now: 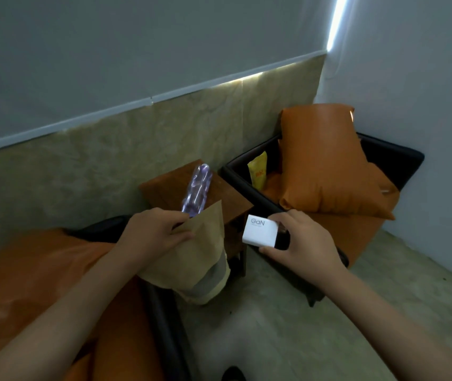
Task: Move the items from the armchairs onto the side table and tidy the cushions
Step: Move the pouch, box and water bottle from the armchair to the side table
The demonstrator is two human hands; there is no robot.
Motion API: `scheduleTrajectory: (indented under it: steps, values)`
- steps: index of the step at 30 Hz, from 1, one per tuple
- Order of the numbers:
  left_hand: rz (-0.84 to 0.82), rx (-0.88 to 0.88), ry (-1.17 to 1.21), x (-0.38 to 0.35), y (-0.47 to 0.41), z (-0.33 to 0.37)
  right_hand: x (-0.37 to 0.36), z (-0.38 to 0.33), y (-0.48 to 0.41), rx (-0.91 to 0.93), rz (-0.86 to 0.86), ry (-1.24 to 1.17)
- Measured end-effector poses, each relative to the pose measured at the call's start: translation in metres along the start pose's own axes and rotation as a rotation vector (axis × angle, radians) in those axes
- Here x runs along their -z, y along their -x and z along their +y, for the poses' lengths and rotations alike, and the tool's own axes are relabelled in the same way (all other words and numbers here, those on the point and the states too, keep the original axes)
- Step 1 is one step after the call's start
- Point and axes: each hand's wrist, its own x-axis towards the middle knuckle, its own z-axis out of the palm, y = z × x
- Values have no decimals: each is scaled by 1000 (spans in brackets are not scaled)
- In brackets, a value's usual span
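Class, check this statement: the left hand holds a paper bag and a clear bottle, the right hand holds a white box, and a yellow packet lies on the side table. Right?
One error. The head view shows the yellow packet in the armchair, beside the orange cushion, not on the side table. The rest stands.

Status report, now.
Left hand grips paper bag and clear bottle. Right hand holds white box. Side table just ahead. Yellow packet waits on armchair.

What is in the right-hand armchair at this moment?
An orange cushion leans propped in the armchair, a yellow packet standing beside it. The armrest hides the packet's base; whatever lies under the cushion is covered.
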Motion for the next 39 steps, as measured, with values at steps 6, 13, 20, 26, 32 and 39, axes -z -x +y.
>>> scheduleTrajectory:
  steps: [6,13,20,26,32,39]
  values:
    - [84,58,3,-10,-75,-44,-24,23,-91,-11,-47,-36]
    - [79,95,-38,-7,-142,-102,-74,29,-196,-27,-48,-195]
    - [26,206,-4,-8,-192,-174,-123,38,-314,44,-86,-295]
    - [58,433,35,-12,-235,-225,-159,41,-407,146,-190,-302]
    - [16,572,113,-22,-262,-282,-194,26,-451,153,-301,-313]
    - [-80,543,115,-35,-310,-352,-232,3,-466,8,-331,-300]
